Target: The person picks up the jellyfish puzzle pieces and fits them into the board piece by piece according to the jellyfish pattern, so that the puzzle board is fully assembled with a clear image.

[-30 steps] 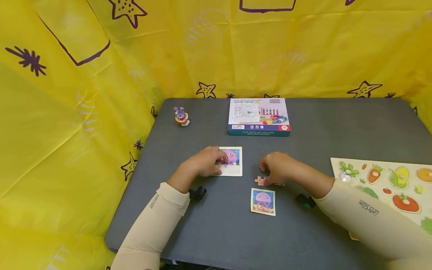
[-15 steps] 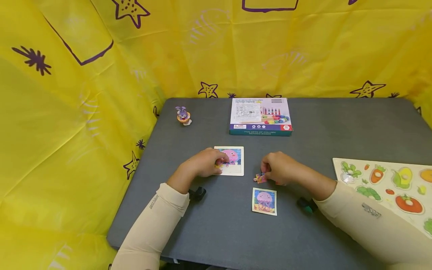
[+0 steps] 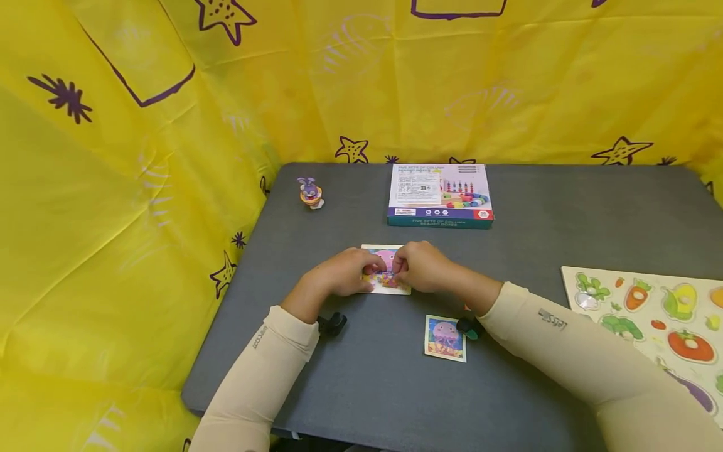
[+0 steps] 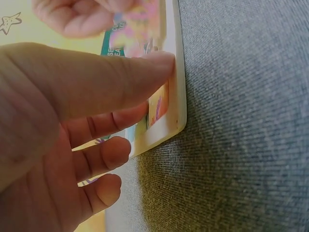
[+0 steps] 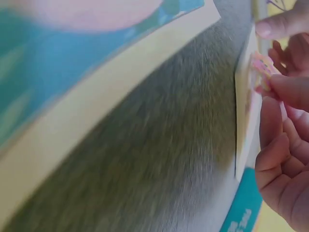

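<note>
A square jigsaw puzzle tray (image 3: 390, 291) with a pink jellyfish picture lies on the grey table. My left hand (image 3: 344, 271) rests on its left part; in the left wrist view the thumb lies over the tray's near border, the other fingers loosely bent. My right hand (image 3: 427, 267) is over the tray's right side. Between its thumb and finger it pinches a pink and yellow puzzle piece (image 5: 263, 67), held at the picture's lower part. Both hands partly hide the tray. A jellyfish picture card (image 3: 445, 339) lies nearer me, below the right wrist.
An orange bit (image 3: 466, 307), perhaps another piece, peeks out beside the right forearm. Behind the tray is a flat bead-toy box (image 3: 440, 196). A purple rabbit figurine (image 3: 310, 192) stands at the far left. A vegetable puzzle board (image 3: 644, 301) lies at the right, partly under the right sleeve.
My right hand has picked up a puzzle piece from the table above the card and carried it left to the tray. The left hand has stayed at the tray.
</note>
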`<act>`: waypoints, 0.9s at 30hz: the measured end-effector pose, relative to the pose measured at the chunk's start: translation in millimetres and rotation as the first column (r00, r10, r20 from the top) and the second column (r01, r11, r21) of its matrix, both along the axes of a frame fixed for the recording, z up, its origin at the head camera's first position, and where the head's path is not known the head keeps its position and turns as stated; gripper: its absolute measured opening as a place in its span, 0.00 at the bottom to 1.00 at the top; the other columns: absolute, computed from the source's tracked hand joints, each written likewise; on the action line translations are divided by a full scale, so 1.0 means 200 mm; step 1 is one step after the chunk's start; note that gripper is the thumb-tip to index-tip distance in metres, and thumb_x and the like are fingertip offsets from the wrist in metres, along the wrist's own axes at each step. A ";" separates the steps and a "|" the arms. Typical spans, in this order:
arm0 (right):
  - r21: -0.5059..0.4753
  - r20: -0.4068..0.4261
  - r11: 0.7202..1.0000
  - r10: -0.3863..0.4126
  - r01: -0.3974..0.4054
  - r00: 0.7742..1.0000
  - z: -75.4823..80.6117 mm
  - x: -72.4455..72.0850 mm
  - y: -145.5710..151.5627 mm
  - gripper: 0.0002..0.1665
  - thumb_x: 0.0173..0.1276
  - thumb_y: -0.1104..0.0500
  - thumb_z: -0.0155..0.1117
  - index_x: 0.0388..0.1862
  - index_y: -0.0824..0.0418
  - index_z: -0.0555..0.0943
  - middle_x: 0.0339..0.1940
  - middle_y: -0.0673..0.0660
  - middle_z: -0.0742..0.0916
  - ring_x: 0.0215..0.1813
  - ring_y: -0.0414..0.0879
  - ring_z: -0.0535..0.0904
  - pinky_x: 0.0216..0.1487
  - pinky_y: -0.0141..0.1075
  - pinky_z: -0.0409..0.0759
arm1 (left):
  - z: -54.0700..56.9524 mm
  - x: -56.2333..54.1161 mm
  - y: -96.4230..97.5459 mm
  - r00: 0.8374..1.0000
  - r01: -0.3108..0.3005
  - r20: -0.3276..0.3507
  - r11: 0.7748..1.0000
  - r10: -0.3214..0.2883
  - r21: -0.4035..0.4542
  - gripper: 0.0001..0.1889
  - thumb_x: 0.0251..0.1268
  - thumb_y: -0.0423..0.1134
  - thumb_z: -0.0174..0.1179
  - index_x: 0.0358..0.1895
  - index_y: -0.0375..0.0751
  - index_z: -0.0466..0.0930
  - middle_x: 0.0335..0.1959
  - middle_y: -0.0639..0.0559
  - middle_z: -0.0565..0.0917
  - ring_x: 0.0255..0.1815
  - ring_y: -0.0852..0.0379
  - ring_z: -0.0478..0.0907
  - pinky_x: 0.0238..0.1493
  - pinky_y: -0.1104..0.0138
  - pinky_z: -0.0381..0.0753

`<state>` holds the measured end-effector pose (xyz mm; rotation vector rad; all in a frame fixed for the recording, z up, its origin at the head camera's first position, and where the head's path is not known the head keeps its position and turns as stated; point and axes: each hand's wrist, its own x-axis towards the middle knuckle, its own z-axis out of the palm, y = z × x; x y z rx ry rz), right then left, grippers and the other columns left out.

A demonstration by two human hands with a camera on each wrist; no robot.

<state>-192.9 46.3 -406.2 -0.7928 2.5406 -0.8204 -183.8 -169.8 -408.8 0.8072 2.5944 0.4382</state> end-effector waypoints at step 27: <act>0.103 -0.019 0.995 -0.006 0.008 1.000 -0.04 -0.11 -0.09 0.07 0.56 0.60 0.76 0.21 0.53 0.87 0.23 0.48 0.86 0.33 0.46 0.79 0.33 0.35 0.76 | 0.00 -0.06 0.02 0.997 -0.076 0.009 0.997 0.076 0.019 0.10 0.63 0.33 0.68 0.45 0.49 0.87 0.28 0.55 0.78 0.33 0.58 0.74 0.39 0.66 0.71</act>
